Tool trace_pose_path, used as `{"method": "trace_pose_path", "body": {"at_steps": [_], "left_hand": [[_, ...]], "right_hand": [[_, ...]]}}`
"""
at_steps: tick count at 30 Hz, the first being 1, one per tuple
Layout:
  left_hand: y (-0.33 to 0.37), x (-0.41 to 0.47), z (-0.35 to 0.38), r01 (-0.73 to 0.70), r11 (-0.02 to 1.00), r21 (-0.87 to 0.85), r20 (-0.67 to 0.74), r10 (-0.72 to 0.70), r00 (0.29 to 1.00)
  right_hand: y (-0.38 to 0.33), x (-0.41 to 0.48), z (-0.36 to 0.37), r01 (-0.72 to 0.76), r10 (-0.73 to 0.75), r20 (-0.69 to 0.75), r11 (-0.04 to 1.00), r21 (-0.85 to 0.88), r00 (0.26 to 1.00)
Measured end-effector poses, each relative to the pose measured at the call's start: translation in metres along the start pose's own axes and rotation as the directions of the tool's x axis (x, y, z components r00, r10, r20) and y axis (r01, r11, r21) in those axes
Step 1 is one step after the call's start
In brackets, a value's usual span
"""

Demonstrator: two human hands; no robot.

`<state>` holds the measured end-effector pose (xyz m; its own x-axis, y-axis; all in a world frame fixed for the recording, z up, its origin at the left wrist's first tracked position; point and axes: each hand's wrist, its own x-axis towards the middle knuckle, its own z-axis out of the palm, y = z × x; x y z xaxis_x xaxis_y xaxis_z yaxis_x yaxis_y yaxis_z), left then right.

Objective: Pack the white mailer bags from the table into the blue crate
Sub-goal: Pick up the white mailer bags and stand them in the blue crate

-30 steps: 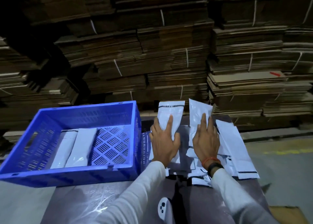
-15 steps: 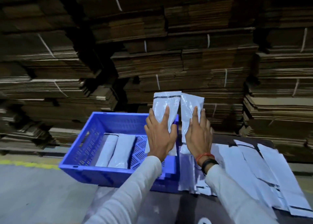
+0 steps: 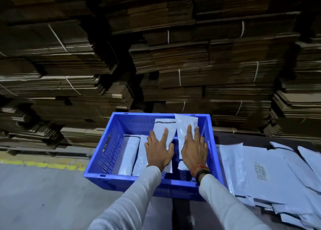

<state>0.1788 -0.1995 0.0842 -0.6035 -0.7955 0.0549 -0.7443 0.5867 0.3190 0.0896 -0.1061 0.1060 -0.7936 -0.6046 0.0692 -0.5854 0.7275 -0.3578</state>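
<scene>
The blue crate (image 3: 211, 142) stands at the table's left end. Two white mailer bags (image 3: 129, 153) lie flat along its left side. My left hand (image 3: 159, 152) grips a white mailer bag (image 3: 165, 126) inside the crate, fingers spread on top and thumb under its edge. My right hand (image 3: 193, 151) holds a second, glossier bag (image 3: 184, 125) beside it, nearer the crate's right wall. Both held bags point toward the crate's far wall. A spread of several more white mailer bags (image 3: 264, 176) covers the table to the right of the crate.
Tall stacks of strapped, flattened cardboard (image 3: 173, 64) fill the whole background behind the table. Grey floor with a yellow line (image 3: 43, 164) lies to the left. The dark table (image 3: 180, 216) edge shows between my sleeves.
Both hands have carried their bags left from the table pile, over the crate's rim and down inside it. The view has swung left with them.
</scene>
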Motion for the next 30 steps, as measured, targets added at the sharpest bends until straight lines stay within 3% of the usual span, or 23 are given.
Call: {"method": "trace_pose_path", "body": {"at_steps": [11,14,17,21,25,30], "left_hand": [[-0.011,0.022,0.073,0.005,0.994,0.111,0.321,-0.040,0.946],[-0.008,0.023,0.089,0.030,0.998,0.057,0.505,-0.054,0.861],[-0.010,0.024,0.099,-0.029,0.998,0.060,0.681,-0.020,0.732],[-0.010,0.026,0.102,-0.082,0.992,0.100,0.744,-0.020,0.667],[-0.007,0.025,0.091,-0.086,0.990,0.109,0.744,-0.024,0.668],[0.016,0.022,0.064,-0.035,0.999,-0.035,0.510,0.048,0.859]], "right_hand": [[0.038,0.022,0.063,-0.110,0.145,0.238,0.982,-0.151,0.960],[0.042,0.023,0.077,-0.121,0.177,0.377,0.978,-0.167,0.909],[0.050,0.022,0.089,-0.125,0.202,0.553,0.977,-0.173,0.808],[0.055,0.022,0.089,-0.109,0.213,0.652,0.974,-0.197,0.727],[0.049,0.018,0.078,-0.132,0.223,0.666,0.974,-0.185,0.712],[0.040,0.007,0.044,-0.046,0.031,0.469,0.999,0.021,0.882]]}}
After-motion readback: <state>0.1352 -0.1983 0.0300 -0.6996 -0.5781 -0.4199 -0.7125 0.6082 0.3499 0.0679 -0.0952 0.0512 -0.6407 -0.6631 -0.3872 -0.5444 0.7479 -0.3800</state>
